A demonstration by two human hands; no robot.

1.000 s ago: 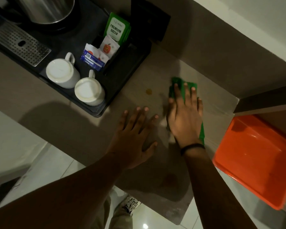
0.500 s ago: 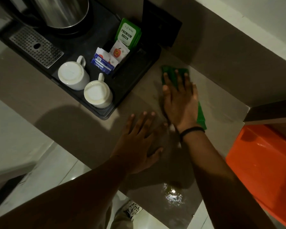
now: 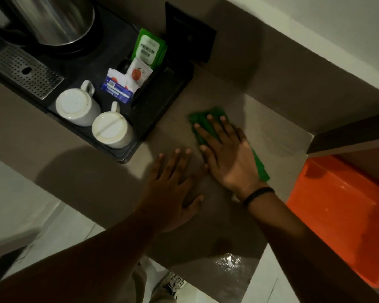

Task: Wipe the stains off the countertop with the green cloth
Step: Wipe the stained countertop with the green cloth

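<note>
The green cloth (image 3: 202,118) lies flat on the beige countertop (image 3: 274,130), just right of the black tray. My right hand (image 3: 227,155) presses down on it with fingers spread, so only the cloth's far end and a strip by my wrist show. My left hand (image 3: 173,189) rests flat and open on the bare counter beside it, holding nothing. A dark round stain (image 3: 222,244) sits near the front edge, with a wet shiny patch (image 3: 228,261) just below it.
A black tray (image 3: 162,101) at the left holds two upturned white mugs (image 3: 77,106) (image 3: 111,130), tea sachets (image 3: 138,73) and a steel kettle (image 3: 53,20). An orange bin (image 3: 341,211) stands lower right. The wall runs close behind.
My right hand pushed the cloth out toward the wall, then drew it back toward me. The small yellow spot seen a second ago no longer shows. My left hand stayed put.
</note>
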